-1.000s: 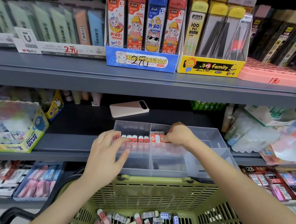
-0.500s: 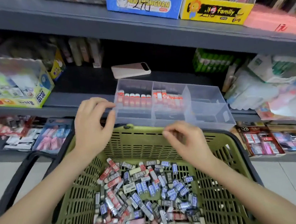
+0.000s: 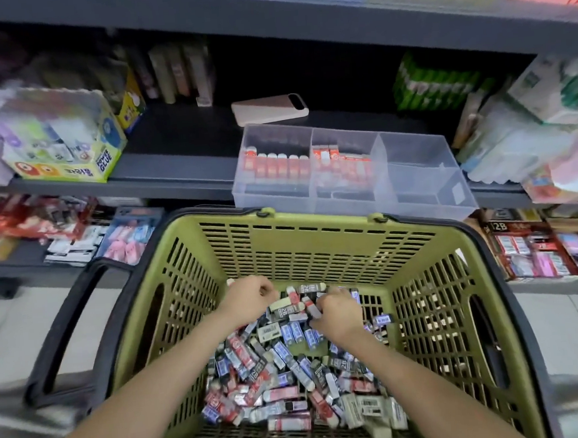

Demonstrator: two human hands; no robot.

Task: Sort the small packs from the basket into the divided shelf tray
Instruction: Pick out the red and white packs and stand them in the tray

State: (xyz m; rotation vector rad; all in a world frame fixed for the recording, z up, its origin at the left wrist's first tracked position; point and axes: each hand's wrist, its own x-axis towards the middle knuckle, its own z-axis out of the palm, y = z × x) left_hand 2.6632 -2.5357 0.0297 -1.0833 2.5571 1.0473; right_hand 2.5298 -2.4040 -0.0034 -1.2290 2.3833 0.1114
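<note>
Basket (image 3: 317, 247): green and slatted, walling in both hands. Half a second ago they were hovering over its rim; now they are reaching down inside, so I am judging that a fresh pick is starting.
Divided tray (image 3: 413, 162): sitting on the shelf beyond and above the hands, just past the basket's far rim. Compartments ahead of the hands are holding red packs; those further right are showing bare.
Small packs (image 3: 275, 384): lying heaped beneath and nearer than the hands.
Left hand (image 3: 247, 302): fingers curling into the heap; I cannot tell whether it is holding anything.
Right hand (image 3: 338, 313): fingers curling round a red-and-white pack (image 3: 310, 307).
Room: the space above the hands is standing open; the tray's front wall is the edge needing clearing.
</note>
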